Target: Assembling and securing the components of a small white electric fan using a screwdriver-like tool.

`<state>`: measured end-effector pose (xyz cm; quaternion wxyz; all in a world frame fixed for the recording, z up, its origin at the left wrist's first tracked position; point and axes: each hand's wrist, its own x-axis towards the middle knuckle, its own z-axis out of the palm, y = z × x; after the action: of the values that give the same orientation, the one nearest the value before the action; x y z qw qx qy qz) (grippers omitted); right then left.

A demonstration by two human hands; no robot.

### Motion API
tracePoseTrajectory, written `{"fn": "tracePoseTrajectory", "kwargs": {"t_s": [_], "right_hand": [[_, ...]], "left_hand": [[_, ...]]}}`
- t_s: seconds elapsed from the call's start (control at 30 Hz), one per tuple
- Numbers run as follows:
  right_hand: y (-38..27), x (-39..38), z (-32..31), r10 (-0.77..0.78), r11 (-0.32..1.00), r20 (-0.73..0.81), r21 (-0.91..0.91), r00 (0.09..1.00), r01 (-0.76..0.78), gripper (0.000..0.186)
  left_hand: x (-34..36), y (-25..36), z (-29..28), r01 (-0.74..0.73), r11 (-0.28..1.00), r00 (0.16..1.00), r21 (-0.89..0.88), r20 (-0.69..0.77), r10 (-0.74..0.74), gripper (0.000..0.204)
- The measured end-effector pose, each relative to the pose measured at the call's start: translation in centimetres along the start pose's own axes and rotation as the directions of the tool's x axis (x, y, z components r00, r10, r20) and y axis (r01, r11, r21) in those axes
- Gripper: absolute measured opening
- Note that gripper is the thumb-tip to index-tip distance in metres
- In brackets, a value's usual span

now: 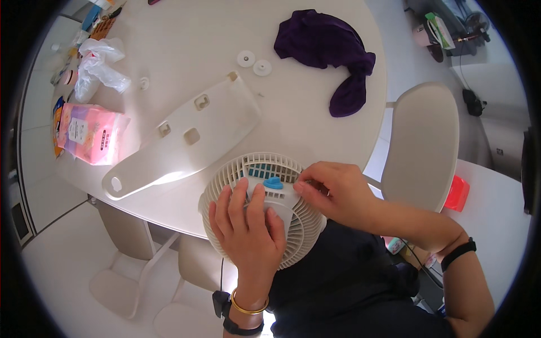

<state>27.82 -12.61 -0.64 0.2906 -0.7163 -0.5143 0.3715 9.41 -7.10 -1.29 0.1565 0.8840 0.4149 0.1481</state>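
A white fan head (301,231) with a slatted cage lies at the table's front edge, its back housing upward with a blue knob (273,183). My left hand (242,231) is curved over the housing and grips it, fingers slightly apart. Just right of the knob, my right hand (332,194) has thumb and forefinger closed at the housing's edge; whatever they pinch is hidden. Behind the fan, a long white plastic stand piece (214,118) with square openings lies flat on the table. Two small white discs (253,62) rest beyond it.
On the white table (197,28) are a purple cloth (318,39), a pink packet (90,132), a plastic bag (101,67) and small items along the left rim. Chairs (420,141) surround it. A red container (457,192) sits on a white surface at right.
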Motion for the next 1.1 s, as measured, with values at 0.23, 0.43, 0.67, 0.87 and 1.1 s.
{"fn": "tracePoseTrajectory", "kwargs": {"t_s": [0.23, 0.43, 0.67, 0.87, 1.1], "right_hand": [[-2.0, -0.1, 0.4, 0.395, 0.918, -0.084, 0.074, 0.915, -0.39, 0.033], [-2.7, 0.4, -1.3, 0.465, 0.884, 0.059, -0.085, 0.883, -0.46, 0.037], [-2.3, 0.2, -2.3, 0.18, 0.898, 0.169, -0.43, 0.969, -0.092, 0.02], [-4.2, 1.4, -3.8, -0.077, 0.696, 0.35, -0.652, 0.934, 0.302, 0.022], [-2.7, 0.9, -3.0, -0.112, 0.755, 0.346, -0.579, 0.931, 0.306, 0.028]], "left_hand": [[0.0, -0.1, 0.2, 0.003, 1.0, 1.0, -0.005, -0.031, -0.004, 0.036], [0.0, -0.1, 0.1, -0.002, 0.999, 0.999, -0.04, -0.042, 0.0, 0.036], [-0.1, 0.0, 0.1, 0.001, 0.999, 0.999, -0.042, -0.044, -0.003, 0.036], [-0.1, -0.1, 0.0, -0.005, 1.0, 0.999, -0.029, -0.038, 0.004, 0.035], [0.0, 0.0, 0.0, -0.018, 0.999, 0.999, -0.034, -0.027, 0.017, 0.035]]}}
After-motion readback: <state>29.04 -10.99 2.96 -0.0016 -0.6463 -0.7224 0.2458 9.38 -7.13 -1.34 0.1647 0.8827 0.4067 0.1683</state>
